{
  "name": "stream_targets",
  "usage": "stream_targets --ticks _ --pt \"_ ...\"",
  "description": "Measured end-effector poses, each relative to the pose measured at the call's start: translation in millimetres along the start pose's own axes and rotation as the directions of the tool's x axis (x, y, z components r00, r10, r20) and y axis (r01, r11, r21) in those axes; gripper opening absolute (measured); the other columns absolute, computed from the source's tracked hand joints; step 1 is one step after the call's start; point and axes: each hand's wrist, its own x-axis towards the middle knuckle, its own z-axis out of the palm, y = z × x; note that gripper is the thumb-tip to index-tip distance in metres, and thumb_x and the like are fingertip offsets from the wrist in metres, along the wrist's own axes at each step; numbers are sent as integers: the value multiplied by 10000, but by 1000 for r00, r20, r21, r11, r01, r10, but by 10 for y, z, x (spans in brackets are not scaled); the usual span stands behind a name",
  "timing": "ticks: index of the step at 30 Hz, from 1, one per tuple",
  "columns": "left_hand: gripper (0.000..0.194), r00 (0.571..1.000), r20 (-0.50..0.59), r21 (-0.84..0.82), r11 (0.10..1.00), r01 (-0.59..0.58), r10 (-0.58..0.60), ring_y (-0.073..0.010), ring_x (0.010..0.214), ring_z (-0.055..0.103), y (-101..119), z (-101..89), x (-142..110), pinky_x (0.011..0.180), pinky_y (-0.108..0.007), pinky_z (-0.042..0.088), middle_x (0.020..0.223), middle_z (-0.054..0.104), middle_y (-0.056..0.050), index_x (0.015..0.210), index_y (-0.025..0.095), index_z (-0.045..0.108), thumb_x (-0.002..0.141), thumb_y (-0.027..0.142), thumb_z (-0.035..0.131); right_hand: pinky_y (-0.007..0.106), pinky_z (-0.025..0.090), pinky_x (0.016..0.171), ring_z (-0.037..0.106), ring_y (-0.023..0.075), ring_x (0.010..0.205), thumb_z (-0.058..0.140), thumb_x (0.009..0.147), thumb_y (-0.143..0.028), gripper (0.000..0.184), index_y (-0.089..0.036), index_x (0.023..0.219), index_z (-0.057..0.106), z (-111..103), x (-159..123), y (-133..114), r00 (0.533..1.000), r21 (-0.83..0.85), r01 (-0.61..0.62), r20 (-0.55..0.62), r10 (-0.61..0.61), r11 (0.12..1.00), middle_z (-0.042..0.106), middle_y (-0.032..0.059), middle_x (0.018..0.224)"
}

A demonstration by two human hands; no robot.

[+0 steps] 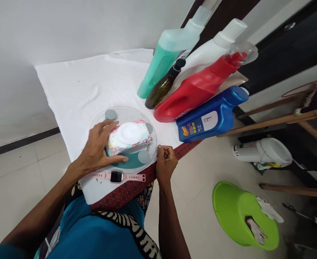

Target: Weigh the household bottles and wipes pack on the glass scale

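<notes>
A soft pack of wet wipes point(130, 133) with a white lid and a colourful print lies on a round glass scale point(131, 161). My left hand point(100, 145) curves round the pack's left end, fingers along its far side and thumb along its near side. Beside the scale's right rim is my right hand point(166, 160), its fingers curled closed; whether anything is in them is hidden. A smartwatch with a pink strap point(116, 176) lies flat in front of the scale, near the table's front edge.
Bottles stand close together at the table's right: a green one point(164, 54), a dark pump bottle point(162, 86), a red one point(185, 91), a blue one point(207, 117). White cloth point(69, 82) covers the table. On the floor are a lime-green tub point(228, 212) and a white bucket point(271, 149).
</notes>
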Motion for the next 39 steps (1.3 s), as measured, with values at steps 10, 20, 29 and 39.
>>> stream_targets --ticks 10,20,29,39 --pt "676 990 -65 -137 983 118 -128 -327 1151 730 -94 -25 218 954 -515 659 1262 740 -120 1370 268 657 827 582 908 325 435 630 557 181 639 670 879 -820 597 -224 850 641 -19 18 55 1000 -16 -15 -21 15 1000 619 -5 684" --pt "734 773 -595 18 958 286 -220 -379 1220 676 -1506 -934 1291 1072 -538 572 1223 716 -133 1193 222 629 668 601 973 321 439 617 566 186 625 652 884 -850 636 -217 846 683 -60 30 42 1000 -91 -21 -6 21 996 642 4 683" --pt "953 666 -604 -206 893 400 -437 -352 1371 425 -2410 -1200 2084 1318 -593 289 1293 504 -124 994 238 452 436 643 1110 322 441 611 581 189 619 653 900 -811 593 -222 832 661 -14 36 -19 1000 -62 -20 -3 19 998 661 15 689" --pt "1212 755 -604 -80 962 263 -256 -346 1699 -100 -1861 -924 2297 1354 -541 -204 1778 226 -115 1409 163 438 551 791 1020 296 403 565 527 163 573 642 939 -718 498 -236 817 631 21 31 -14 1000 7 14 -17 -14 1000 607 -22 641"
